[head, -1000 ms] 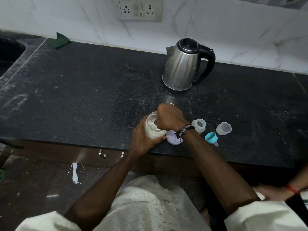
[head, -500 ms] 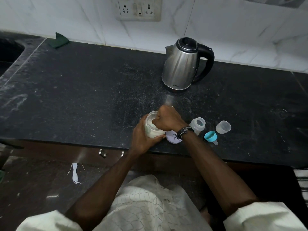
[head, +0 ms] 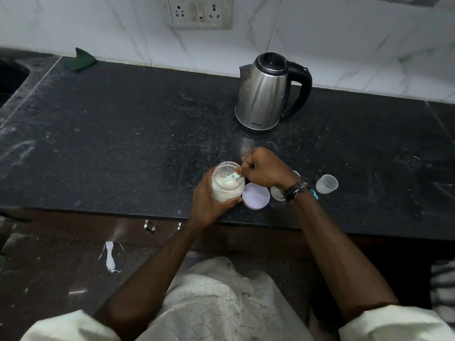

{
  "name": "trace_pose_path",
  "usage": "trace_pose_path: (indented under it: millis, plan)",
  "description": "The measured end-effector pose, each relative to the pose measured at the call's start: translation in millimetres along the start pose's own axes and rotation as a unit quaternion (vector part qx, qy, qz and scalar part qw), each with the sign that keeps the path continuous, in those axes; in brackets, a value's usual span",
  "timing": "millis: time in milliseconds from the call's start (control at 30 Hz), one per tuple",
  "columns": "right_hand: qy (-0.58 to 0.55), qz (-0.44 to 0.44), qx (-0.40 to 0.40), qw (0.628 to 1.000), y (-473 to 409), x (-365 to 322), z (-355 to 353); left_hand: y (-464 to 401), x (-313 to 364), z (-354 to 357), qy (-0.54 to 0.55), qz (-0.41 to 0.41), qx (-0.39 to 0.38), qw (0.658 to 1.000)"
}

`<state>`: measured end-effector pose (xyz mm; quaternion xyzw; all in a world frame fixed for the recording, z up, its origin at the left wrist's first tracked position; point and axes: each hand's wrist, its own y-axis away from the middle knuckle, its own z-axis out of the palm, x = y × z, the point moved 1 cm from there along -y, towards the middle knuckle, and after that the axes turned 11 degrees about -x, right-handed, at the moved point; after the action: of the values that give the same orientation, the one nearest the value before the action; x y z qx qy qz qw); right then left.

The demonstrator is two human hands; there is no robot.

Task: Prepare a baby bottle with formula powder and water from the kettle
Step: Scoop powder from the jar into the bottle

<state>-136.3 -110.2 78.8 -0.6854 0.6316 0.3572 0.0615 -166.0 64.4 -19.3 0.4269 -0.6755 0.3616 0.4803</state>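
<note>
A clear jar of white formula powder (head: 225, 190) stands near the counter's front edge, and my left hand (head: 205, 201) grips its side. My right hand (head: 264, 167) pinches the handle of a pale green scoop (head: 229, 179) whose bowl dips into the jar's mouth. The jar's lilac lid (head: 256, 195) lies flat just right of the jar. The baby bottle (head: 277, 191) sits behind my right wrist, mostly hidden. A clear bottle cap (head: 327, 183) and a bit of the teal ring (head: 314, 193) lie further right. The steel kettle (head: 264, 94) stands behind, lid down.
The black stone counter (head: 123, 134) stretches left to a sink edge (head: 12, 77), with a green cloth (head: 82, 59) at the back wall. A wall socket (head: 200, 12) is above. Cabinet handles (head: 150, 226) sit below the counter edge.
My right hand has drawn back to the right off the jar's mouth, so the green scoop now shows in the powder. My left hand still holds the jar.
</note>
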Motion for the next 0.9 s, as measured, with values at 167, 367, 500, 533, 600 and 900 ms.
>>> trace_pose_path:
  millis: [167,367,500,533,600,900]
  plan:
    - [-0.032,-0.001,0.004,0.999,6,10,-5,0,0,-1,-0.001,-0.008,-0.002,1.0]
    - [-0.064,0.015,0.005,0.998,9,19,-8,0,-2,0,-0.006,0.002,-0.002,1.0]
    - [-0.078,0.014,0.003,0.997,10,23,-9,-1,0,-1,-0.006,-0.008,-0.015,1.0]
    - [-0.084,0.014,0.004,0.996,11,23,-9,-1,1,-1,-0.011,-0.015,-0.019,1.0]
    - [-0.093,0.019,0.004,0.995,13,23,-11,-1,1,-1,-0.022,-0.04,-0.024,0.999]
    - [-0.134,0.029,0.051,0.989,35,37,-36,-10,21,-5,-0.037,-0.012,-0.001,0.999]
